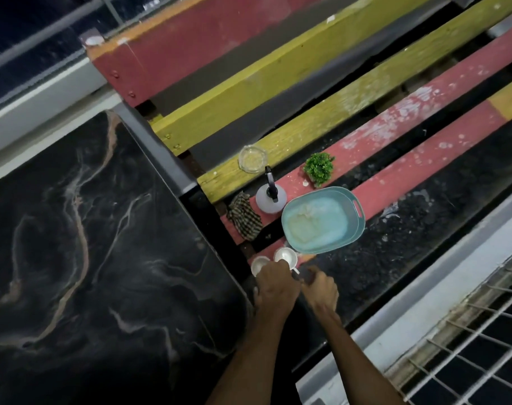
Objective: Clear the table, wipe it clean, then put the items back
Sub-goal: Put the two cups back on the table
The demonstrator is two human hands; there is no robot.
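Head cam showed both hands down by two white cups (286,255) on the slatted bench (307,133). Left hand (275,290) gripped one cup; right hand (322,289) was curled, couldn't tell on what. Teal basin (351,226), spray bottle (270,198), checked cloth (244,219), glass ashtray (252,159) and small plant (319,168) crowded just beyond; dark marble table (88,244) sat left.

Two small white ceramic cups (286,255) at the grip, pale blue oval plastic basin (322,220) just beyond, checked brown-and-cream cloth (244,219), green leafy plant sprig (319,168), red and yellow slatted wooden surface (307,124), black marble-veined tabletop (102,244).
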